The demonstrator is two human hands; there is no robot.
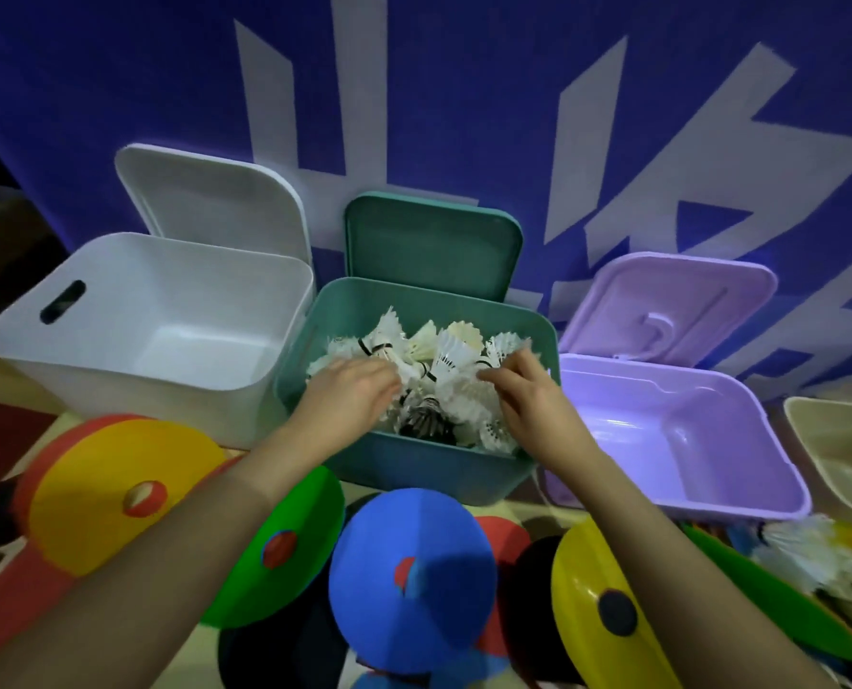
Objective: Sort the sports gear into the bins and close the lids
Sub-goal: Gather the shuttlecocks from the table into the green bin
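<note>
A teal bin (414, 469) stands in the middle, piled with white shuttlecocks (443, 360); its lid (433, 241) stands open behind it. Both hands are inside the bin on the pile. My left hand (349, 395) lies on the left of the pile with fingers loosely bent over the feathers. My right hand (518, 385) is on the right side, fingertips touching a shuttlecock. Whether either hand grips one is hidden. An empty white bin (130, 375) stands to the left and an empty purple bin (742, 469) to the right, both lids up.
Coloured flat discs lie in front: yellow on red (115, 489), green (294, 544), blue (409, 574), yellow (597, 604). More shuttlecocks (821, 559) lie at the right. A beige bin (841, 440) sits at the far right. A blue banner (463, 116) hangs behind.
</note>
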